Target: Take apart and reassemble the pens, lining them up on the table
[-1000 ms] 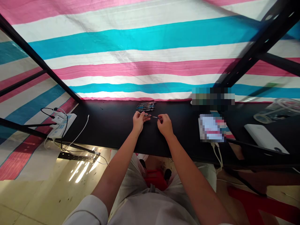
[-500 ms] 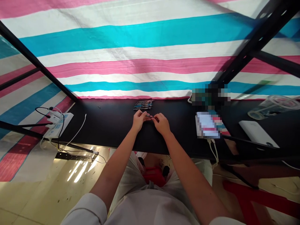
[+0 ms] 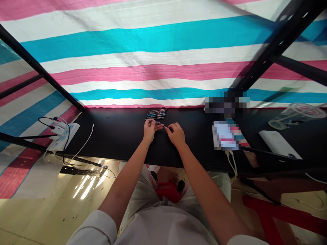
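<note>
Above the black table, my left hand (image 3: pixel 149 130) is closed on a slim pen (image 3: pixel 158 123), its fingers bent round the barrel. My right hand (image 3: pixel 176 134) is closed too, thumb and forefinger pinching at the pen's right-hand end. Whether a separate small part sits in that pinch is too small to make out. Just beyond my hands, several similar pens (image 3: pixel 156 114) lie side by side in a row, with dark, blue and pale markings.
The black table (image 3: pixel 114 136) meets a striped sheet (image 3: pixel 158 73) behind. On the left stands a power strip (image 3: pixel 63 136) with cables. At right lie a blurred phone-like device (image 3: pixel 226 136), a white power bank (image 3: pixel 281 144) and a clear plastic cup (image 3: pixel 293 116). Black metal posts (image 3: pixel 270 54) flank the table.
My two hands have drawn slightly apart, and more of the pen shows between them. The row of pens has stayed put.
</note>
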{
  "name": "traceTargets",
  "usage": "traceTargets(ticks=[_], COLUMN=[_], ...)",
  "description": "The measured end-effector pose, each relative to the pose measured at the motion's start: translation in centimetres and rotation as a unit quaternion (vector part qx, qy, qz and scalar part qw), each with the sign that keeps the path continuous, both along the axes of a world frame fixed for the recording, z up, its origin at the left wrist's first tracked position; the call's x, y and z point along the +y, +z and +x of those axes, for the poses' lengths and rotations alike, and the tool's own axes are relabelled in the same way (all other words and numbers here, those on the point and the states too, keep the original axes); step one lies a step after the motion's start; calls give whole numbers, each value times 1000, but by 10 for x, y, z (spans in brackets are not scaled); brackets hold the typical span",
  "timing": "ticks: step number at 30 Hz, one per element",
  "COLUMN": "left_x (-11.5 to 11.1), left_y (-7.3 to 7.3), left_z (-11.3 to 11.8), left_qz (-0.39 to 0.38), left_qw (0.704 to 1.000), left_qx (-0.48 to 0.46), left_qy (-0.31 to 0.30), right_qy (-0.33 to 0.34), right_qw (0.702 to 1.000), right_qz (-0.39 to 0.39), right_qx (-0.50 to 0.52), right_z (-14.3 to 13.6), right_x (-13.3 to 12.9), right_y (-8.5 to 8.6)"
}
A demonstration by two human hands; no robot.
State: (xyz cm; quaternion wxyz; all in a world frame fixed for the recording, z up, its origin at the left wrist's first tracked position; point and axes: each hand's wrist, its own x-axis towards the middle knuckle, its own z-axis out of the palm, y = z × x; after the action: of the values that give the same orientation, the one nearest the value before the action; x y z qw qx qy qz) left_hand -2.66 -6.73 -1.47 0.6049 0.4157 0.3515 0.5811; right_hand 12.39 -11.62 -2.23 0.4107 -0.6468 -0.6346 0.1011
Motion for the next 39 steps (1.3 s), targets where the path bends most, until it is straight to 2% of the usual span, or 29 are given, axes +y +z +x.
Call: traceTargets(ticks=[10,31,39], left_x=[1,-1,-1], left_y=[0,0,-2], left_z=[1,0,0], left_qz=[-41,-1,-3], left_qw=[999,1000,998], left_qx=[-26,-4,21], left_qy=[-1,-23,-59], right_qy=[14,19,24], right_qw=[1000,1000,1000], right_qz=[-2,4,4], right_qx=[-8,-6,-9], right_z=[1,3,3], right_x=[-1,0,1], right_y=[0,0,-1])
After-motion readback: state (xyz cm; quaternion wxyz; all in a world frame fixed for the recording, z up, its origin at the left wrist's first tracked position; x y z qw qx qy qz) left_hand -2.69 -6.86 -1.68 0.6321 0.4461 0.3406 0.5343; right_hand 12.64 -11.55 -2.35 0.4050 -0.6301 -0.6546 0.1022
